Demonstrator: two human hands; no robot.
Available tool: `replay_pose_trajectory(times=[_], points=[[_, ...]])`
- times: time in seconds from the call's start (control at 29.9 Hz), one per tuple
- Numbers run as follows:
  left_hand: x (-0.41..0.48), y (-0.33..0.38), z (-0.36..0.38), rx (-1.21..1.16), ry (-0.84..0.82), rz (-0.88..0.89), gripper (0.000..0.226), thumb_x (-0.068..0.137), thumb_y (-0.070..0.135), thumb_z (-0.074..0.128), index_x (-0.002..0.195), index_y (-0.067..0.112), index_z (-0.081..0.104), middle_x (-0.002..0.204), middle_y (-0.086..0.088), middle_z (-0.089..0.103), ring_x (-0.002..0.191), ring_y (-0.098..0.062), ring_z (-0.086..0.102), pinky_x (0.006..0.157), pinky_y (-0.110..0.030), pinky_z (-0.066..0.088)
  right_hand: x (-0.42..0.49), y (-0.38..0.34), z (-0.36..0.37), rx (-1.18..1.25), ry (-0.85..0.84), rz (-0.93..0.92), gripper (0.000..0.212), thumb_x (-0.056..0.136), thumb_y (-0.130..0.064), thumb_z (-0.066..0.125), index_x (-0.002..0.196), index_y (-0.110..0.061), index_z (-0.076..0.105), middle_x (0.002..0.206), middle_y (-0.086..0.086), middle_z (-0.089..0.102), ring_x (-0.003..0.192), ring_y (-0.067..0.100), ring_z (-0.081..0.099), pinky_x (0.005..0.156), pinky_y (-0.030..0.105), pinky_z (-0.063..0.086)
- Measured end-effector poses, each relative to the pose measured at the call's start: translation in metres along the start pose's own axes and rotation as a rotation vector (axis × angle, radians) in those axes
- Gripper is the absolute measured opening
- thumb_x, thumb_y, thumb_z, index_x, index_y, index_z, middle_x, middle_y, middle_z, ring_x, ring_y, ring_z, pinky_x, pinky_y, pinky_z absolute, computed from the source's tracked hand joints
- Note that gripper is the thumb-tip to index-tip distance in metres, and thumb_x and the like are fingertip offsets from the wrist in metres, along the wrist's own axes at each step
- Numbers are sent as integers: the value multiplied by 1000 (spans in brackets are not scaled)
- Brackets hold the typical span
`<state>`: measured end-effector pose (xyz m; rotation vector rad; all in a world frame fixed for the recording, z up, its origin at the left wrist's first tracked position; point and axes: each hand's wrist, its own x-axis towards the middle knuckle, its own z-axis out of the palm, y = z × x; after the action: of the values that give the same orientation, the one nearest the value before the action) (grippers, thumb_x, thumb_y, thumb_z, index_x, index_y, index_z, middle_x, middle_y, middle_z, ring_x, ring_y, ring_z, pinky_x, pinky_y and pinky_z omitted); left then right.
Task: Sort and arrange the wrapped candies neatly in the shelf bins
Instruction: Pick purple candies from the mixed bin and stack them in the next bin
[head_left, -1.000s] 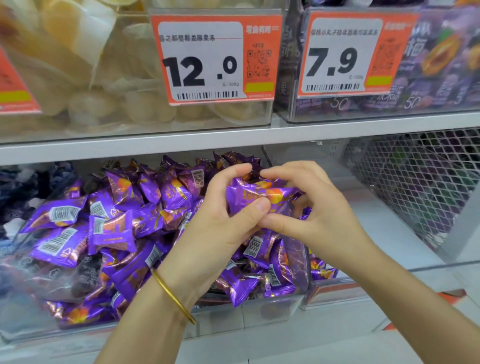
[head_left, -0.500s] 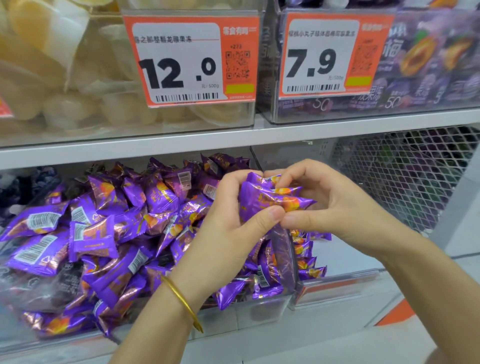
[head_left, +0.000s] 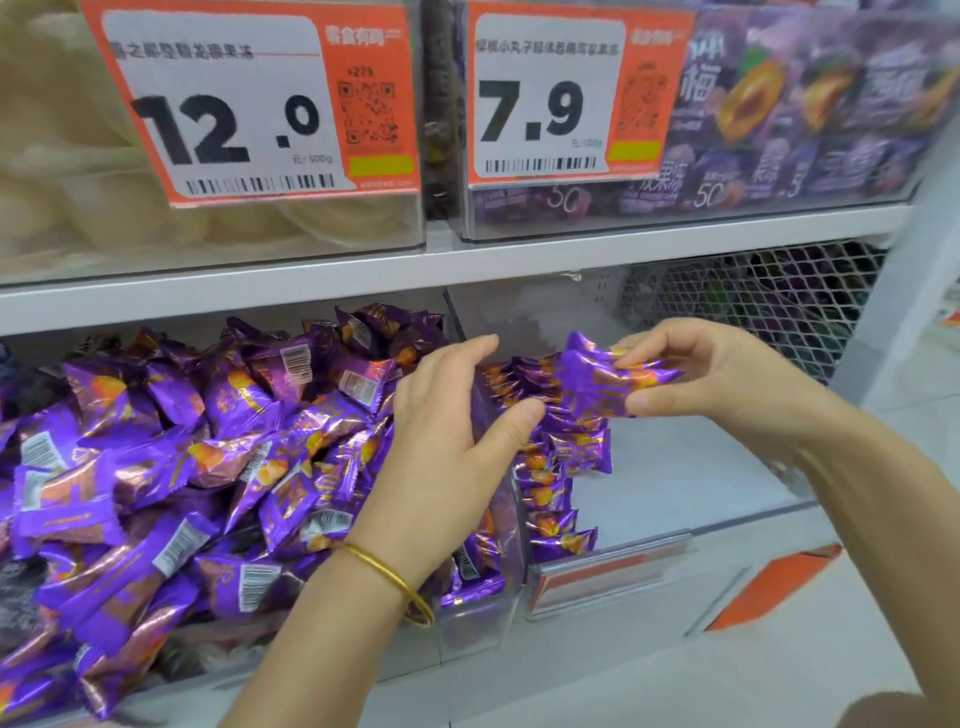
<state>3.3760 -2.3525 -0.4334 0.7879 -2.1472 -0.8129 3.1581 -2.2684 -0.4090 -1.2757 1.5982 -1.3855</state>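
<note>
Currently the right hand (head_left: 727, 384) pinches a stack of purple wrapped candies (head_left: 602, 382) between thumb and curled fingers (head_left: 641, 353), flat sides together, apparently so they can join the upright row (head_left: 558, 467) against the clear divider (head_left: 456, 325) in the right bin (head_left: 675, 540). The left hand (head_left: 447, 431) hovers over that divider, fingers loosely spread and empty. Loose candies (head_left: 208, 441) heap the left bin (head_left: 467, 623); price tags (head_left: 249, 104) hang above the shelf (head_left: 467, 270).
</note>
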Motion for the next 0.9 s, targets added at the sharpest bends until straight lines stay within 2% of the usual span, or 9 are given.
replay_pose_trajectory(times=[0.1, 0.2, 0.3, 0.47, 0.6, 0.74, 0.9], points=[[0, 0, 2, -10, -8, -15, 51, 83, 46, 50, 131, 31, 44, 117, 20, 40, 120, -13, 39, 101, -39, 38, 7, 26, -29, -190, -71, 182, 28, 63, 13, 74, 79, -9, 67, 103, 16, 69, 78, 14, 65, 67, 18, 53], [-1, 0, 5, -9, -30, -23, 43, 88, 41, 54, 129, 31, 46, 117, 20, 40, 120, -12, 39, 101, -39, 38, 10, 46, -33, -285, -244, 325, 26, 66, 11, 74, 83, -8, 68, 108, 18, 67, 81, 17, 63, 70, 18, 51], [0, -1, 6, -6, -30, -24, 44, 86, 45, 49, 128, 33, 46, 121, 19, 41, 121, -9, 39, 101, -38, 39, 13, 56, -24, -361, -332, 372, 27, 69, 11, 74, 84, -10, 67, 111, 17, 66, 82, 18, 60, 68, 15, 49], [0, 0, 8, 4, -12, -25, 38, 89, 36, 54, 126, 33, 49, 118, 21, 41, 117, -8, 37, 100, -35, 38, 20, 66, -14, -478, -335, 311, 30, 67, 8, 77, 81, -16, 65, 112, 15, 65, 88, 30, 60, 79, 32, 49], [1, 1, 8, 12, -19, -31, 38, 85, 37, 52, 123, 34, 49, 111, 31, 38, 114, -11, 39, 100, -34, 37, 22, 70, -9, -666, -326, 179, 29, 68, -1, 80, 83, -20, 63, 103, 2, 65, 93, 26, 60, 81, 28, 46], [1, 0, 8, 3, -12, -22, 34, 88, 36, 53, 122, 34, 49, 111, 33, 37, 115, -6, 36, 101, -36, 37, 22, 73, -4, -916, -347, 75, 30, 73, -12, 78, 100, -13, 65, 103, 3, 64, 94, 23, 56, 87, 34, 43], [0, -1, 8, 7, -10, -15, 40, 82, 45, 46, 121, 35, 50, 113, 29, 39, 115, -2, 33, 100, -35, 38, 21, 72, 6, -960, -316, 27, 32, 74, -11, 77, 103, -8, 64, 104, 4, 54, 96, 21, 52, 88, 30, 41]])
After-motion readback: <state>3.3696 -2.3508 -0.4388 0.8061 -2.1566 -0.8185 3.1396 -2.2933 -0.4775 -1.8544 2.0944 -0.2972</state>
